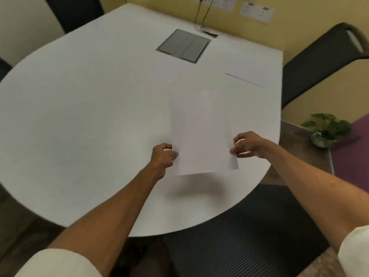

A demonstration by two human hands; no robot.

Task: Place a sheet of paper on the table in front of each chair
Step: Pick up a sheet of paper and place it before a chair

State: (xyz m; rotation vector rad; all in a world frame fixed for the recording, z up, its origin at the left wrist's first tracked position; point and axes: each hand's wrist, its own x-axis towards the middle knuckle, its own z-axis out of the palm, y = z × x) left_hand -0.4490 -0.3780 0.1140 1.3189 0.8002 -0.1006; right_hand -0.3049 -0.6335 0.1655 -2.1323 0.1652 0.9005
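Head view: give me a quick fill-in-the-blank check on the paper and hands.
1. The held sheet is pinched by ___ hands, the left hand and right hand.
2. A second sheet lies on the table before the chair on the person's ___.
3. The hatch in the table is ___ in colour.
Missing: both; right; grey.

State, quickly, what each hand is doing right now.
Left hand: closed, pinching the left edge of the paper.
Right hand: closed, pinching the right edge of the same paper.
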